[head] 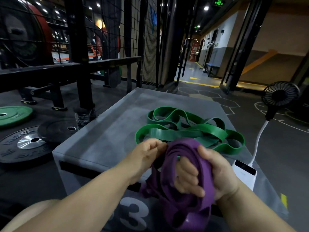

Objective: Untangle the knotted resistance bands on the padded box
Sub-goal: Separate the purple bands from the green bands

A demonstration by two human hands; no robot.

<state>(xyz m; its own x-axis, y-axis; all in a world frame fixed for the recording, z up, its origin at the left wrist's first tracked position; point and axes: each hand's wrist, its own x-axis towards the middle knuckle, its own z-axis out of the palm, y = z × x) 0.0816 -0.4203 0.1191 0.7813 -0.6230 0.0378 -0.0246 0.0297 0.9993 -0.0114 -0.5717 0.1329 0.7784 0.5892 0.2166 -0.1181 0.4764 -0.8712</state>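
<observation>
Purple band point(183, 145) is bunched in a multi-loop coil, held up over the near edge of the padded box point(108, 139), w/ loose ends hanging down in front of the big "3" printed there. R hand point(219, 171) grips the coil's right side, fingers point(185, 174) curled thru the loops & closed round the strands. L hand point(147, 153) pinches a strand at the coil's upper left, fingers closed on it. Green band point(184, 132) lies in a loose tangle on the box top just beyond the hands; can't tell if it touches the purple one. White power bank point(245, 173) sits by the box's right edge, white lead point(259, 139) running up to a black fan point(280, 94). Floor at left: green plate point(13, 115), black plate point(28, 143).
</observation>
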